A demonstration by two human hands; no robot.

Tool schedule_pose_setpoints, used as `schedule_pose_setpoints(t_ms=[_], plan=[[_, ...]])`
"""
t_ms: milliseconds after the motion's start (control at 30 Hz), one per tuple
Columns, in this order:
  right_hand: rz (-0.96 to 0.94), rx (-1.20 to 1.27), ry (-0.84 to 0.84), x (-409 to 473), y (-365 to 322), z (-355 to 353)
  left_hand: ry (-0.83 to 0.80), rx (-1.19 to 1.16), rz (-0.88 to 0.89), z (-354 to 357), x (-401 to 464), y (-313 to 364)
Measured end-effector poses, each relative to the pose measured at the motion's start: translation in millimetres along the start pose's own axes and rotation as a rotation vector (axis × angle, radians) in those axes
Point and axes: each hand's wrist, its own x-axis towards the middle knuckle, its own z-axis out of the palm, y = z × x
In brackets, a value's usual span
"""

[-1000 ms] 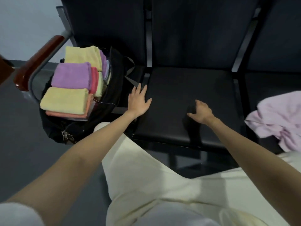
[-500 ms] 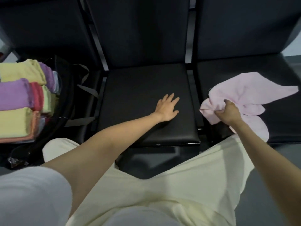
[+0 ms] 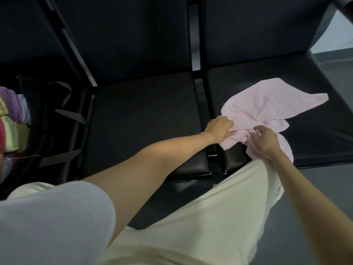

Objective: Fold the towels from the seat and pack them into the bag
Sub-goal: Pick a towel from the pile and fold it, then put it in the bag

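Towel-gathering is the step in hand: a crumpled pale pink terry towel [image 3: 267, 109] lies on the right-hand black padded seat of the bench [image 3: 315, 134], bunched toward that seat's front left corner, one pointed flap reaching back toward the middle of the cushion and a rounded lobe hanging over the front edge. In the single head view, the left hand [image 3: 219, 129] comes across the bare middle seat and rests at the towel's left edge, its fingers [image 3: 228, 121] curled onto the cloth; whether they have truly pinched it or only press on it I cannot tell. The right hand [image 3: 267, 140] sits on the bunched middle of the towel near the front edge, fingers [image 3: 257, 129] half closed and seemingly pinching a fold, though the grip itself is partly hidden. At the far left edge of the view the open black fabric bag [image 3: 38, 111] stands on the left-hand seat, with folded purple, yellow-green and red towels [image 3: 11, 119] stacked in it, so the packing looks far along and this may be the last loose piece. The next move, as I judge it, calls for finding two corners, lifting and shaking the cloth flat over the empty middle seat, then folding it to match the stack before carrying it left to the bag.
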Motion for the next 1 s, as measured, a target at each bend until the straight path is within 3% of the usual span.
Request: schedule_pose_setpoints(t_ms=[133, 267, 400, 533, 667, 800, 1000], plan=[[-0.017, 0.094, 0.063, -0.3, -3.3, -1.9, 0.061, -0.097, -0.046, -2.0, 6.5, 1.3], [-0.166, 0.089, 0.150, -1.2, -12.5, -6.0, 0.327, -0.345, -0.021, -16.9, -3.7, 3.3], [-0.324, 0.025, 0.346, -5.1, -31.7, -13.9, 0.505, -0.513, 0.028, -40.5, -22.2, 5.8], [-0.411, -0.021, 0.464, -16.6, -47.7, -22.0, 0.672, -0.818, -0.207, -60.6, -34.8, -5.8], [-0.447, -0.191, 0.389, -23.9, -50.1, -13.5, 0.641, -1.215, -0.403, -82.9, -51.9, -16.8], [-0.432, -0.159, 0.271, -30.6, -60.4, 1.3, 0.677, -1.205, -0.356, -103.0, -82.2, -34.6], [-0.419, -0.077, 0.198, -41.3, -93.8, 24.4, 0.804, -0.857, -0.209, -119.5, -143.0, -76.4]])
